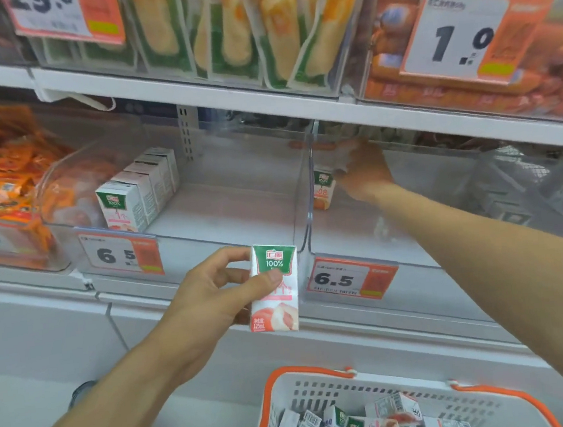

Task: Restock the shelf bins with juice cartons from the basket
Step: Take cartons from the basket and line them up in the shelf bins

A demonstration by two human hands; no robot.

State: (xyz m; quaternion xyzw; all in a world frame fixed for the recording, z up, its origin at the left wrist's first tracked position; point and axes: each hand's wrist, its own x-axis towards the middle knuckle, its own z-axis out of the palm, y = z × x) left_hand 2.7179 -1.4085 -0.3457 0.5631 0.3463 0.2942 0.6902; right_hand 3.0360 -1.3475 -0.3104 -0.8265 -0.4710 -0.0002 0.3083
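Bright, even, shadowless store light fills the view. The clear plastic bin walls (300, 191) catch pale reflections and haze whatever sits behind them. The right hand (362, 171) deep in the bin is smeared by motion blur. Shelf edges bow with wide-angle distortion, and the orange-and-white price tags (455, 34) near the top go soft
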